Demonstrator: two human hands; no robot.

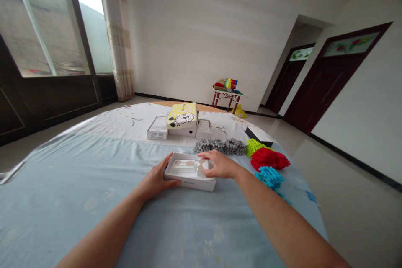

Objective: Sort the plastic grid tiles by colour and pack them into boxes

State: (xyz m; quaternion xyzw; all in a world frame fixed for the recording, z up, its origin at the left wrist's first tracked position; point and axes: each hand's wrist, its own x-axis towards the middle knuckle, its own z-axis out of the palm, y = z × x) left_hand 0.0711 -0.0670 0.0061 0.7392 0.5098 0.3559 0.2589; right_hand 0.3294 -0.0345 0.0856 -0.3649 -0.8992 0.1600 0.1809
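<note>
A shallow, open, white rectangular box (191,184) lies on a rounded desk (185,234) draped in pale blue cloth. The left hand (157,179) grips its left side; the right hand (221,164) curls over its right end, fingers at a white insert (201,169), whether pinching it I cannot tell. Grey plastic pieces (220,146) lie just beyond.

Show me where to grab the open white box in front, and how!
I'd take the open white box by its left and right walls, coming in from both sides with a hand on each. It lies flat and its walls stand up, so each grip gets a firm edge. The left hand holds the left end; the right hand is at the other.
</note>
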